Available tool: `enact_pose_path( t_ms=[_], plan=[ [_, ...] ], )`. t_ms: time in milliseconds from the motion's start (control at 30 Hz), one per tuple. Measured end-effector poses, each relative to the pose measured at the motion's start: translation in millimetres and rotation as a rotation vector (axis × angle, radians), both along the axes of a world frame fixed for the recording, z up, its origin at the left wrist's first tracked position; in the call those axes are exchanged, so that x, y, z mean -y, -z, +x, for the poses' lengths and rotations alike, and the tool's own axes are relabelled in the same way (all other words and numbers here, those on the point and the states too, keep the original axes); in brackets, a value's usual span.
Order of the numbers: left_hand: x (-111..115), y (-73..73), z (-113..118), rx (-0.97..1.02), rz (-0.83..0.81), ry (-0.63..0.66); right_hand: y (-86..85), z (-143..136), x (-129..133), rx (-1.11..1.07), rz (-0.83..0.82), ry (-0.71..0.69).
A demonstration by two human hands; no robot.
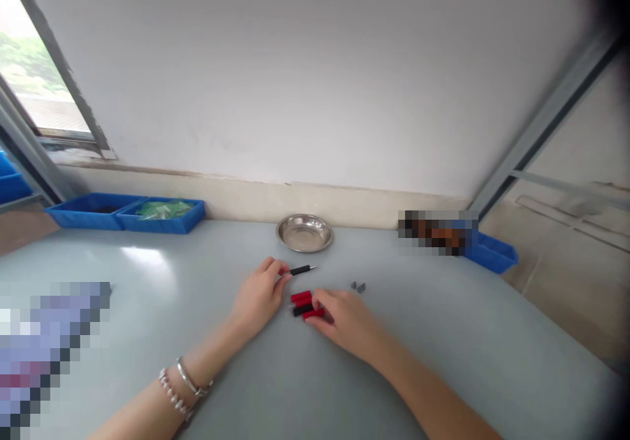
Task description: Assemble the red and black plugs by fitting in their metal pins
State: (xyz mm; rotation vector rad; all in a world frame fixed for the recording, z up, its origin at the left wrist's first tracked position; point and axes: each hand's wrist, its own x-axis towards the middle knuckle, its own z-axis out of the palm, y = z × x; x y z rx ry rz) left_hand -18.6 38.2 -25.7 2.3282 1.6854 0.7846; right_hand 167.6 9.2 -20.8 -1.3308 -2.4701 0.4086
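Note:
My left hand [263, 289] pinches the rear end of a slim black rod with a pointed metal tip [301, 270], which looks like a test probe. It lies nearly level, tip to the right. Just below, several red and black pieces of similar size rest side by side on the table: a red piece [300, 297] at the top, a black piece [302, 310], and a lower red piece [314, 315]. Over their right ends curl the fingers of my right hand [347, 319], its thumb and forefinger closed about the lower red piece. The fingers hide part of the group.
Two small dark grey parts [358, 287] lie right of my right hand. A round steel dish [304, 233] stands near the wall. Blue trays [160, 225] sit at back left, one holding green plastic. Another blue bin [495, 254] is at back right. Blurred-out items lie left and back right.

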Motion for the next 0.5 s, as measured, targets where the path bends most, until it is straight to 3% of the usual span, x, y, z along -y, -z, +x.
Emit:
enact_pose_path(
  t_ms=[500],
  plan=[
    [13, -3.9, 8, 0.044, 0.041, 0.076, 1.1, 6, -2, 0.028, -0.013, 0.071]
  ],
)
